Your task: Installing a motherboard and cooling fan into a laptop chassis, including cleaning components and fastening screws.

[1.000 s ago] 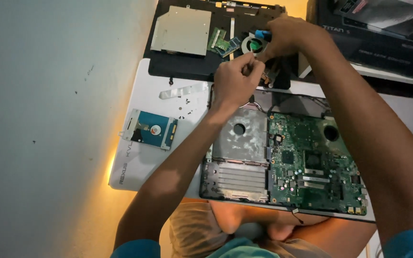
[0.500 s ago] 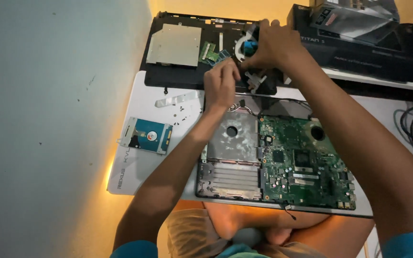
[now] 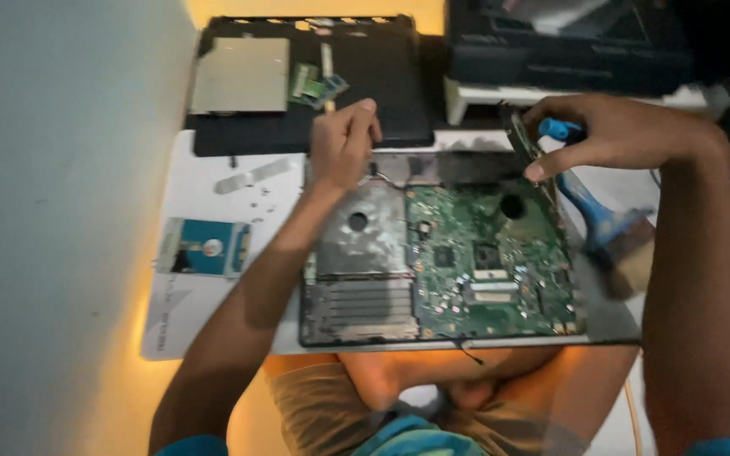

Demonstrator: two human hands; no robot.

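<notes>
head view: right hand (image 3: 627, 135) clamps a blue-handled brush (image 3: 589, 203) over the opened laptop's green motherboard (image 3: 483, 262), left hand (image 3: 344, 143) pinched nearby, contents unclear; a slip could snag small components.

I see the blue-handled brush (image 3: 595, 211), blurred, slanting down over the right edge of the opened laptop base (image 3: 441, 253), which lies flat with its green circuit board bared. My right hand (image 3: 614, 135) grips its top.
</notes>
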